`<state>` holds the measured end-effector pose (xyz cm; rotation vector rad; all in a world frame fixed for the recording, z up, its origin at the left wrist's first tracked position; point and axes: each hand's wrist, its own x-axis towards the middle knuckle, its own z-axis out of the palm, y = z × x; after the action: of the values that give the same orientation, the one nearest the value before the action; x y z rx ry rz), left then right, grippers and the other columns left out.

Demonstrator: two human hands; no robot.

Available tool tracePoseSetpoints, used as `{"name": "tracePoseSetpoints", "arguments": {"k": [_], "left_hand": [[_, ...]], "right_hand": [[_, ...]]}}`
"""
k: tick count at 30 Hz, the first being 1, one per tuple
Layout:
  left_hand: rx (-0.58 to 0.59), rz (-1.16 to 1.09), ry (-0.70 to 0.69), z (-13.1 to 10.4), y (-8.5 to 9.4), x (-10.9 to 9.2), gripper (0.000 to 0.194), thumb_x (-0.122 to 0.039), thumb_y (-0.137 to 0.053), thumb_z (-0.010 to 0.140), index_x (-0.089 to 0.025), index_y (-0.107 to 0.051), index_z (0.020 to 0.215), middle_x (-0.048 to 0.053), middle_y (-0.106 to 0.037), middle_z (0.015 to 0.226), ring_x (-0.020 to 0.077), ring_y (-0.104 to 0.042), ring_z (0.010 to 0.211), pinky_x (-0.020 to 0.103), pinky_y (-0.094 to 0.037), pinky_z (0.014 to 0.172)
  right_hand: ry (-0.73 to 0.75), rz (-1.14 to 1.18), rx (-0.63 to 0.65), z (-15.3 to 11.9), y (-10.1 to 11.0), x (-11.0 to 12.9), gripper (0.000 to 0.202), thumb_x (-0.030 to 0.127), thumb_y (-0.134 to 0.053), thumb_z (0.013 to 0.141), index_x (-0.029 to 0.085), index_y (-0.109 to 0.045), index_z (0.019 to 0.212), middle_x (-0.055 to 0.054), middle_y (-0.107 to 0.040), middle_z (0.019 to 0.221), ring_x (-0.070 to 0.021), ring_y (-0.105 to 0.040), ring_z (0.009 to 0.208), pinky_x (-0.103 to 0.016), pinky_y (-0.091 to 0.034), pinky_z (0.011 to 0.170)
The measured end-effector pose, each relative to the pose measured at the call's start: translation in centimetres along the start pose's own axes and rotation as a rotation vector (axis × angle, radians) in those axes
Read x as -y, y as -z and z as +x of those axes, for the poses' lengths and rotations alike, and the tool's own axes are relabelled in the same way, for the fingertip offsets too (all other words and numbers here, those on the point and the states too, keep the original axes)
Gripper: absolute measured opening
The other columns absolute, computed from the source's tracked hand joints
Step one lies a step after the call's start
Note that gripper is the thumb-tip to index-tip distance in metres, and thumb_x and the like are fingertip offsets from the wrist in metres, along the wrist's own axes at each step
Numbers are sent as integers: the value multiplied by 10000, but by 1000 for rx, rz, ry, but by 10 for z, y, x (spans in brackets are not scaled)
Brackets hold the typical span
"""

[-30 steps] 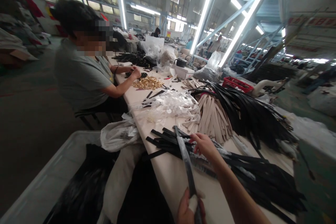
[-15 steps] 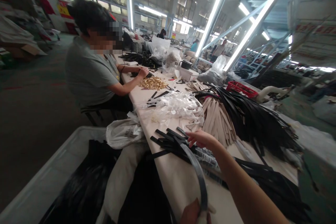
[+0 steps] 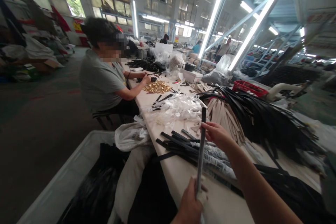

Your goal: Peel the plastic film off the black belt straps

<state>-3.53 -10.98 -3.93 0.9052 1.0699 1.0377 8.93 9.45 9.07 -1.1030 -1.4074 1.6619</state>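
A long black strap (image 3: 201, 148) stands nearly upright in front of me, held at two places. My left hand (image 3: 191, 196) is closed around its lower part, close to the bottom of the view. Near the strap's upper end, my right hand (image 3: 213, 132) pinches it between thumb and fingers. Behind it, a bundle of black straps (image 3: 181, 143), partly wrapped in clear plastic, lies on the table (image 3: 168, 173). A heap of crumpled white plastic wrapping (image 3: 181, 106) sits just beyond my right hand.
A co-worker in a grey shirt (image 3: 102, 77) sits at the left edge, handling small parts beside a pile of gold-coloured metal pieces (image 3: 158, 86). Beige straps (image 3: 227, 113) and black straps (image 3: 252, 112) spread on the right. A red basket (image 3: 249, 88) stands behind them. A translucent bin (image 3: 78, 143) stands lower left.
The strap was curved, its upper end down by the bundle; now it is straighter and raised. My right hand has moved up and grips it near the end. My left hand has risen into view.
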Motion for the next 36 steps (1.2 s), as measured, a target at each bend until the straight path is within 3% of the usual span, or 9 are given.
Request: {"name": "tracePoseSetpoints", "arguments": {"k": [5, 8, 14, 22, 27, 29, 31, 33, 36], "left_hand": [[-9, -128, -227, 58, -4, -77, 385, -464, -524, 929, -198, -562, 1205, 81, -672, 1068, 196, -659, 854, 337, -504, 827], [27, -85, -251, 82, -6, -96, 354, -485, -516, 924, -180, -620, 1069, 62, -683, 938, 173, -646, 703, 298, -505, 693], [65, 74, -207, 72, 0, -55, 249, -375, -524, 899, -164, -656, 915, 48, -671, 814, 169, -632, 664, 273, -482, 629], [154, 50, -2, 43, -17, -16, 416, -499, -480, 914, -144, -600, 1095, 50, -635, 839, 142, -632, 563, 231, -449, 474], [358, 107, -108, 24, -12, -55, 707, -449, -544, 912, -277, -224, 1519, 61, -642, 1039, 80, -561, 459, 204, -429, 405], [376, 398, -253, 27, 5, -85, 613, -318, -612, 883, -264, -407, 1458, 36, -667, 968, 133, -635, 646, 240, -519, 577], [297, 716, -453, 40, 24, -114, 433, -190, -539, 901, -271, -580, 1325, 44, -689, 1018, 204, -660, 931, 320, -530, 838], [171, 1038, -585, 61, 38, -134, 465, -102, -462, 894, -282, -602, 1300, 52, -684, 1090, 224, -650, 997, 359, -503, 908], [-8, 1389, -704, 92, 38, -138, 448, -142, -532, 868, -219, -591, 1305, 109, -652, 1185, 288, -628, 1046, 444, -472, 945]], "right_hand": [[22, -79, -35, -20, -11, 6, 324, 419, -803, 724, 121, -735, 832, 65, -486, 453, -47, -349, 382, -198, -205, 383], [25, -104, -81, -27, -15, 6, 321, 424, -798, 719, 116, -741, 788, 69, -454, 467, -40, -306, 391, -204, -174, 385], [156, -82, -289, -34, 7, 10, 393, 503, -722, 781, 115, -747, 842, 81, -397, 419, -52, -290, 384, -212, -169, 393], [362, -69, -535, -53, 33, 42, 347, 473, -712, 826, 130, -753, 859, 28, -526, 464, -77, -412, 413, -204, -282, 396], [555, 215, -784, -94, 93, 73, 261, 392, -762, 806, 148, -745, 899, -12, -666, 714, -50, -515, 492, -150, -422, 435], [578, 264, -913, -119, 134, 77, 223, 360, -745, 819, 153, -734, 901, -27, -692, 788, -49, -543, 511, -148, -471, 455], [557, 244, -1058, -144, 172, 69, 162, 316, -713, 836, 165, -719, 894, -18, -690, 794, -47, -553, 513, -138, -487, 455], [481, 197, -1191, -166, 199, 48, 106, 281, -688, 839, 182, -693, 877, 4, -679, 775, -43, -553, 498, -127, -489, 445], [319, 110, -1278, -185, 211, 3, 126, 269, -724, 782, 184, -634, 807, 28, -637, 646, -68, -553, 438, -161, -500, 412]]}}
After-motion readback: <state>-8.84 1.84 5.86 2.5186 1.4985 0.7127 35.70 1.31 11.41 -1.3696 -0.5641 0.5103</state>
